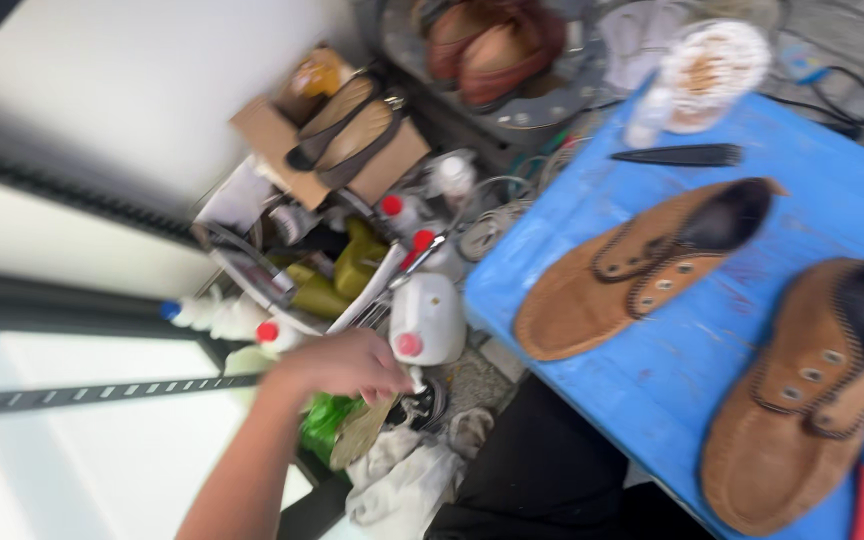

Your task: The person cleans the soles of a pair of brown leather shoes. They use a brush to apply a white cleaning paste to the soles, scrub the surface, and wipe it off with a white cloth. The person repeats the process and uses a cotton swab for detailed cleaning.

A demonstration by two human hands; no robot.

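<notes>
The left hand [347, 365] reaches down beside the blue surface [712, 330], its fingers curled around the handle end of a brush [364, 432] whose worn, tan head hangs below the knuckles. The frame is blurred, so the grip itself is hard to read closely, but the hand looks clenched on the brush. The right hand is out of sight.

The brush hangs over a heap of pale rags [407, 475] on the floor, next to something green [327, 420]. Just right of the hand stands a white jug [430, 318] with a red cap. Behind it, a crate [252, 265] holds a crowd of bottles, some olive-yellow, several white with red caps [392, 206]. Further back, a pair of flat tan shoes [352, 125] lies on a cardboard box [277, 135], and a reddish-brown pair [492, 45] sits in a round metal tray.

On the surface lie two tan suede boots with dark stitching, unlaced: one [642, 265] near the left edge, the other [812, 390] at the right. A black comb [677, 155] lies beyond them, near a round tin [712, 65] with a stained inside.
</notes>
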